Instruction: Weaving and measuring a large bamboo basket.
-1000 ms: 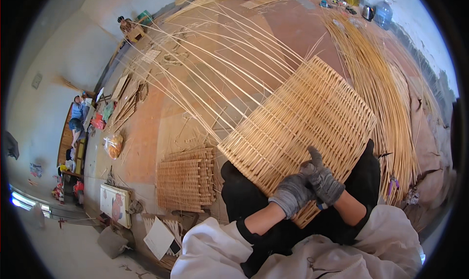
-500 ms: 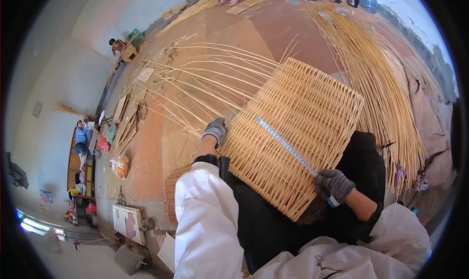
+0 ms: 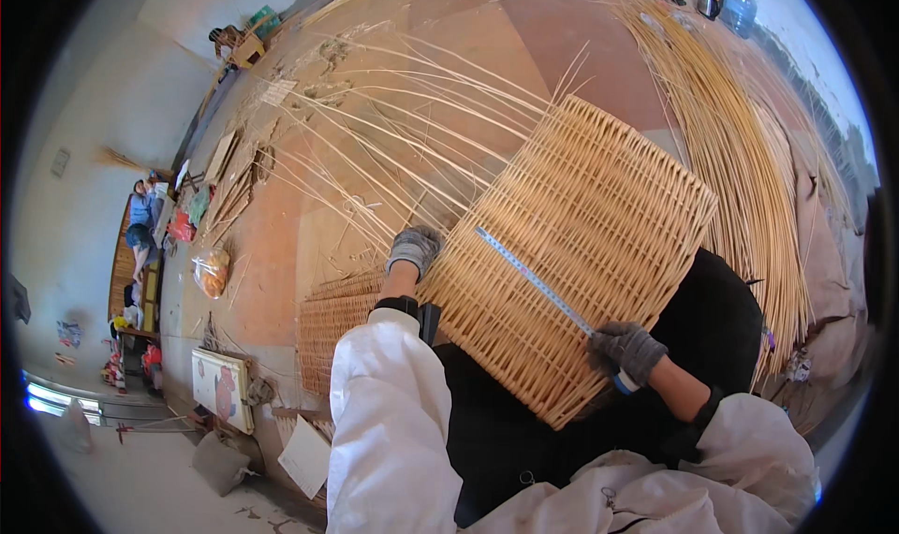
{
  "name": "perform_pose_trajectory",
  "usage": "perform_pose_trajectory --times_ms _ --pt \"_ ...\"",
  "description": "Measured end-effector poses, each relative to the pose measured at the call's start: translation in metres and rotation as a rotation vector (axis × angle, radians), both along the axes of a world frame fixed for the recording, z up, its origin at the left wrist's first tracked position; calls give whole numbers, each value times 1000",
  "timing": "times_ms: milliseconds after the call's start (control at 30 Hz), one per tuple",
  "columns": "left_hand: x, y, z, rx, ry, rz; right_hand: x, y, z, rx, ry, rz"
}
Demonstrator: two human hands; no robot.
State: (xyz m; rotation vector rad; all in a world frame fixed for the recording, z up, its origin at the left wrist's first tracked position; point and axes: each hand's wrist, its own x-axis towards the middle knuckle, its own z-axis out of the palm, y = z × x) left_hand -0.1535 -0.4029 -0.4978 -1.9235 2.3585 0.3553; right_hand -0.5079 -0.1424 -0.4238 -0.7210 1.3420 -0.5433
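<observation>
A flat woven wicker panel lies tilted across my lap, long loose rods fanning out from its far left edge. My left hand, in a grey glove, is closed on the panel's left edge, near the base of those rods. Lower right, my gloved right hand grips a tape measure, whose white-and-blue case peeks out below the fingers. From that hand the pulled-out blade runs slantwise over the weave, its far end resting around the panel's left middle. My right fingertips are partly hidden.
A big bundle of long rods lies to the right. On the left are another woven piece, a clear bag of orange-brown items and a white box with a picture. A person in blue is by the far-left wall.
My right hand and the tape blade have shifted left across the panel. The panel appears slightly farther right and up as the view has swung. My left hand keeps its hold.
</observation>
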Motion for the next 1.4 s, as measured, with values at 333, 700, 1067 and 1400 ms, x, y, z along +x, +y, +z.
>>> perform_pose_trajectory --times_ms 333,700,1067,1400 --pt "0 43 0 -77 817 191 51 -30 3 129 12 186" --pt "15 22 -11 28 888 183 1 82 -30 190 -104 -55" --pt "13 10 -5 30 614 -40 8 88 -34 220 -83 -93" --pt "-32 -25 23 -172 726 186 -57 32 6 49 -24 -143"
